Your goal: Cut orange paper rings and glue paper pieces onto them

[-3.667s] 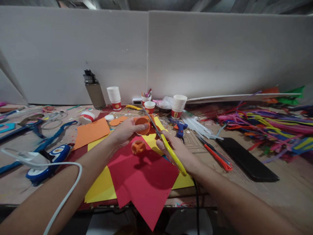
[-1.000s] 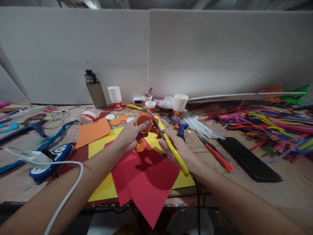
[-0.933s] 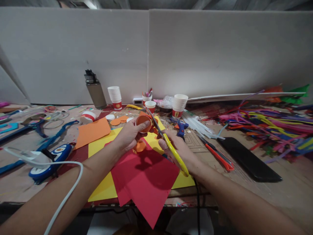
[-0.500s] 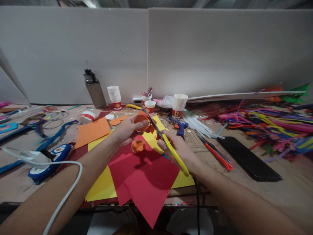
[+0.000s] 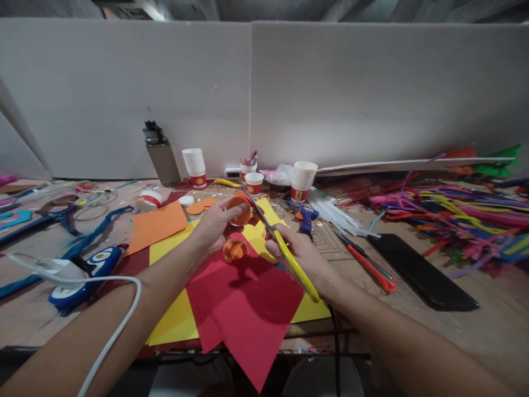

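Orange cup (image 5: 239, 219), round, hollow and smooth-walled, is held up near the middle of the worktable (image 5: 25, 325), its open mouth facing the viewer. Behind everything stand two flat, matte white panels (image 5: 124, 82), meeting at one upright seam. On the table's right side lies a tangle of thin, bright strips (image 5: 450, 215), too many and too blurred to count. Smooth red paper sheets (image 5: 252, 325), at least two, overlap below the cup, with yellow paper (image 5: 171, 320) beneath them. The left hand (image 5: 212, 226) grips the cup, thumb inside its mouth. The right hand (image 5: 303, 253) is closed around one pair of scissors (image 5: 285, 249) with glossy yellow handles, the metal blades alongside the cup's right; whether they touch it is unclear. One flat black slab (image 5: 425, 273) lies farther right. One grey-brown bottle (image 5: 163, 162) with a black top stands at the back, near two stacks of white-and-red paper cups (image 5: 305, 179). One blue glue gun (image 5: 307, 219) sits beyond the right hand. One round, rimmed orange piece (image 5: 225, 253) shows just below the left hand; its support is unclear. Flat orange discs (image 5: 196, 207), at least two, overlap behind.
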`<state>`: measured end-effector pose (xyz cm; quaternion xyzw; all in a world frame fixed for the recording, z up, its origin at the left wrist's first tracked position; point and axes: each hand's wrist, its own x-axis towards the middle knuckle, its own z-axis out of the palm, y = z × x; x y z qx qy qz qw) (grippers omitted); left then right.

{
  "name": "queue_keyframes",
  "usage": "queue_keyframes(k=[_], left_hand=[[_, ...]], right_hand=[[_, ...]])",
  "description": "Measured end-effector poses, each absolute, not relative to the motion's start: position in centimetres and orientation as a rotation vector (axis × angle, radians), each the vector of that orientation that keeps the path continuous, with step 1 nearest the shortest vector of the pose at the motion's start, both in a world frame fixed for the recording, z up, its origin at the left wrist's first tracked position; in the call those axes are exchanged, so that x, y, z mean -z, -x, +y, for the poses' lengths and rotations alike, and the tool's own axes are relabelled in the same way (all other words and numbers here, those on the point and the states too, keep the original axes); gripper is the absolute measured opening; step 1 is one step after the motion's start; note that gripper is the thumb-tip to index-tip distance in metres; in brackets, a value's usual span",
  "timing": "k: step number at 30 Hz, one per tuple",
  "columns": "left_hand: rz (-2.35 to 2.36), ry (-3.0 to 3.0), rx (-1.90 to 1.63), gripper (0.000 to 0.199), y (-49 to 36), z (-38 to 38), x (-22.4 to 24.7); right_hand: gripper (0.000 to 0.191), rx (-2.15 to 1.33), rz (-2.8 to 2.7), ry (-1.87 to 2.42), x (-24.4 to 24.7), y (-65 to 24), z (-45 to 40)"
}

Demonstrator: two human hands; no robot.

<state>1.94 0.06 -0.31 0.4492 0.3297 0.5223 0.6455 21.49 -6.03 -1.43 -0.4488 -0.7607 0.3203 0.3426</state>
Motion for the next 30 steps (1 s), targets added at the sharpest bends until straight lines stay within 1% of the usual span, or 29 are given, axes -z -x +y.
queue_keyframes(k=[3,8,18,24,30], left_hand=[[0.764,-1.024,-1.206,0.022,-2.24,-0.03,0.44],[0.738,-1.087,-1.143,0.026,-2.3,-0.1,0.65],[0.758,-1.084,-1.1,0.029,-2.25,-0.31,0.18],[0.718,-1.087,-1.128,0.024,-2.33,-0.4,0.36],[0.686,-1.076,-1.142,0.023,-2.44,-0.25,0.65]], right_hand=[[0.032,-0.835,-2.002,1.168,1.35,-21.53,-5.91],[0.03,-0.733,-2.047,1.204,1.18,-21.69,-5.89],[0.031,-0.806,-2.008,1.163,1.52,-21.59,-5.92],[0.032,-0.973,-1.942,1.151,1.31,-21.48,-6.38],[0.032,-0.878,-1.99,1.126,1.29,-21.78,-6.07]])
